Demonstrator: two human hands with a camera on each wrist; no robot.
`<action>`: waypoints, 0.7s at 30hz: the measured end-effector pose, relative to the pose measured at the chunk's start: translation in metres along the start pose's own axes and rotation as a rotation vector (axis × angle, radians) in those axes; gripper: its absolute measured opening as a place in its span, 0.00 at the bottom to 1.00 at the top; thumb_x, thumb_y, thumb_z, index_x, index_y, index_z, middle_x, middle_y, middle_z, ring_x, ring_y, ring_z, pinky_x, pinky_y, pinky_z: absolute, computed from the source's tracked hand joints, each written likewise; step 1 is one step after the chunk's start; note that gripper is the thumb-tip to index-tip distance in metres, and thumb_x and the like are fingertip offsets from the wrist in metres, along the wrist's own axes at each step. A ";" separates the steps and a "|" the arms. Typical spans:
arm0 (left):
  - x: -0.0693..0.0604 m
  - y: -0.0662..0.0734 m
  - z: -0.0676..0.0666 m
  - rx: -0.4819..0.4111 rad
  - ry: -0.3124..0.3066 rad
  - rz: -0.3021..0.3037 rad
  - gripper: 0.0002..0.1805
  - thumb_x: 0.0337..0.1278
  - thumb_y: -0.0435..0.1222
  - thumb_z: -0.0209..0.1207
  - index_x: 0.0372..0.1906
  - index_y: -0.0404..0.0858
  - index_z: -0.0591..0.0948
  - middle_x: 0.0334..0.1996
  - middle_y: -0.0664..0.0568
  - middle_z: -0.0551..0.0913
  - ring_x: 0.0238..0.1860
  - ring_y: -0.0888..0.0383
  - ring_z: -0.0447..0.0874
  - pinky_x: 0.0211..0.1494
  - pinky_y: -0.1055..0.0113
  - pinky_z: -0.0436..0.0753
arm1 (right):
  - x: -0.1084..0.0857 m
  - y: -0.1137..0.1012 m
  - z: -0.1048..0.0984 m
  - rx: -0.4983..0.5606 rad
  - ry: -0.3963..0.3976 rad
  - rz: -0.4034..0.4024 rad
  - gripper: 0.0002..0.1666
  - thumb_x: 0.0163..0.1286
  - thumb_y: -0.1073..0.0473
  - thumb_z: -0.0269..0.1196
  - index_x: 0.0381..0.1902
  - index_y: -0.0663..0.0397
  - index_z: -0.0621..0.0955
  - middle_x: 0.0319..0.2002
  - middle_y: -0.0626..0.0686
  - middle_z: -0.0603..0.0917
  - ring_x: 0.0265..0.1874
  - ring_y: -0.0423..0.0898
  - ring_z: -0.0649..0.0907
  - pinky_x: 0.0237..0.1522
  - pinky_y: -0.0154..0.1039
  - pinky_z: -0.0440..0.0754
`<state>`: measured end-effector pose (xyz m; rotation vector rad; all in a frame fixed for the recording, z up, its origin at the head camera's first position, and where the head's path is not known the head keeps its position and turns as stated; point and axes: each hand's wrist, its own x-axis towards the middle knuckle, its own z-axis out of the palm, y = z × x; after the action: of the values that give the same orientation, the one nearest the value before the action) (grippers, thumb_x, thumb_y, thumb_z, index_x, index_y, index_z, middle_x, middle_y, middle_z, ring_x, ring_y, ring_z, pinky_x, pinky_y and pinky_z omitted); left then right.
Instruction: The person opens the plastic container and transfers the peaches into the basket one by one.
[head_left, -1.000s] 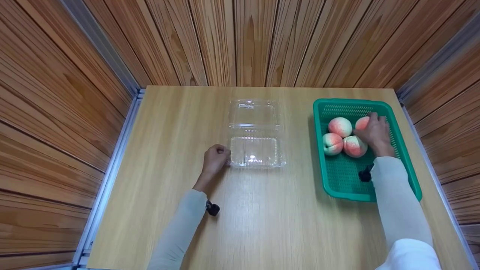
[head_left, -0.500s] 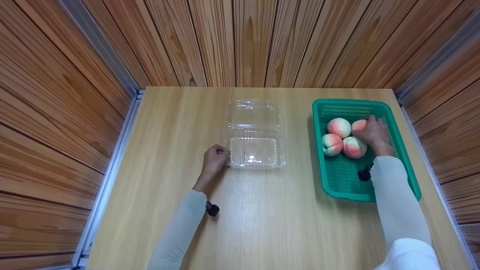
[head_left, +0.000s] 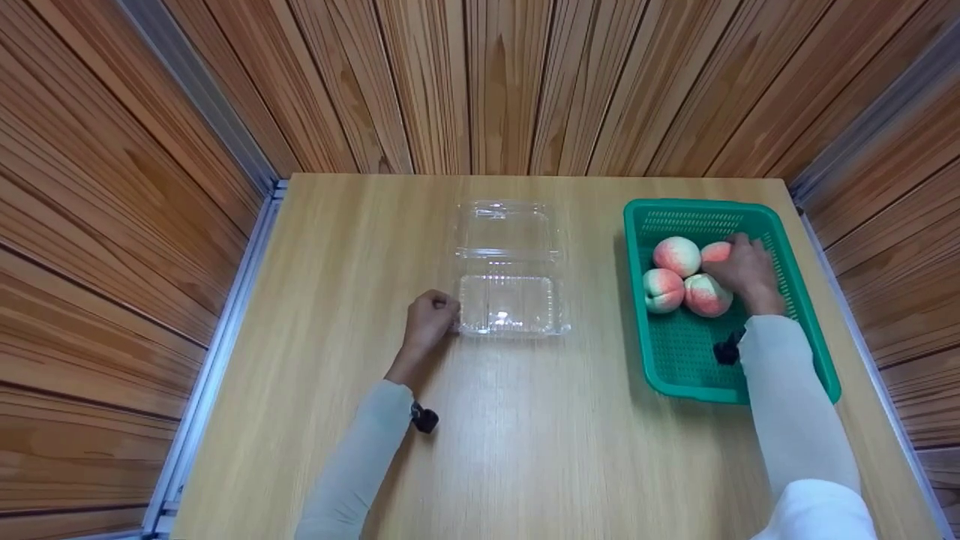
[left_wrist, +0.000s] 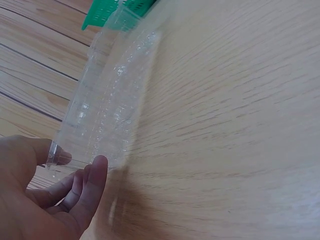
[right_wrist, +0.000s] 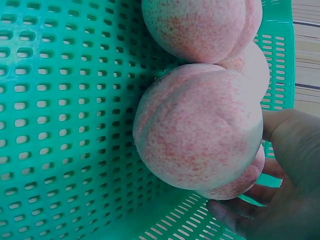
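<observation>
At the table's middle lies a clear plastic clamshell container (head_left: 517, 331), lid laid back toward the far wall. My left hand (head_left: 431, 319) pinches its near left edge; in the left wrist view the thumb and fingers are on either side of the container's wall (left_wrist: 112, 102). Inside the green basket (head_left: 694, 367), my right hand (head_left: 748, 274) grips the far right peach (head_left: 716, 253), which it partly covers. That peach (right_wrist: 239, 184) is also half hidden behind a nearer peach (right_wrist: 200, 127) in the right wrist view. Three peaches sit around it, one being the left peach (head_left: 663, 291).
The basket stands at the table's right side, its rim (head_left: 637, 330) raised around the peaches. Wood-plank walls (head_left: 502, 90) enclose the table (head_left: 570, 450) at the back and both sides. Bare tabletop lies between container and basket.
The right hand and the peach it grips have shifted slightly left and nearer, against the other peaches. The left hand keeps its place on the container's edge.
</observation>
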<state>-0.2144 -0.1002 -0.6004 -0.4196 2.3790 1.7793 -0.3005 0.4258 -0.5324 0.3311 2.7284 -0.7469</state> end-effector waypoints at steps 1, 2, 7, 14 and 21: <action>0.000 0.000 0.000 0.000 0.000 0.000 0.09 0.69 0.33 0.59 0.47 0.32 0.82 0.31 0.50 0.82 0.32 0.53 0.85 0.37 0.61 0.85 | 0.000 0.000 0.000 0.003 -0.004 0.002 0.57 0.75 0.34 0.59 0.81 0.69 0.51 0.73 0.79 0.57 0.69 0.77 0.61 0.72 0.79 0.60; 0.000 0.000 -0.001 0.000 0.000 0.000 0.09 0.69 0.33 0.59 0.47 0.32 0.82 0.32 0.50 0.82 0.32 0.53 0.85 0.37 0.61 0.86 | 0.000 0.000 0.001 0.008 -0.008 0.005 0.58 0.75 0.33 0.59 0.82 0.69 0.51 0.74 0.79 0.57 0.69 0.77 0.60 0.72 0.79 0.60; 0.000 -0.001 -0.002 -0.012 -0.002 0.011 0.09 0.69 0.33 0.60 0.47 0.31 0.82 0.33 0.48 0.83 0.33 0.51 0.87 0.37 0.61 0.87 | -0.003 0.000 0.002 0.033 -0.025 -0.006 0.60 0.75 0.30 0.58 0.82 0.67 0.50 0.75 0.78 0.56 0.70 0.76 0.60 0.72 0.79 0.60; 0.002 0.000 -0.005 0.034 0.004 0.048 0.13 0.71 0.38 0.62 0.49 0.31 0.81 0.35 0.47 0.85 0.31 0.56 0.84 0.31 0.69 0.80 | -0.009 -0.003 -0.002 0.086 -0.011 -0.013 0.58 0.77 0.33 0.60 0.84 0.64 0.49 0.77 0.77 0.53 0.72 0.76 0.58 0.72 0.80 0.60; 0.005 0.008 -0.015 0.095 0.023 0.014 0.16 0.71 0.42 0.62 0.51 0.34 0.81 0.37 0.47 0.85 0.29 0.56 0.82 0.28 0.66 0.79 | -0.016 -0.005 -0.002 0.098 0.051 -0.052 0.50 0.80 0.40 0.58 0.83 0.64 0.53 0.78 0.76 0.53 0.72 0.75 0.57 0.72 0.79 0.61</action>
<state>-0.2207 -0.1126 -0.5898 -0.4145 2.4752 1.6677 -0.2871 0.4200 -0.5231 0.3055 2.7631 -0.9007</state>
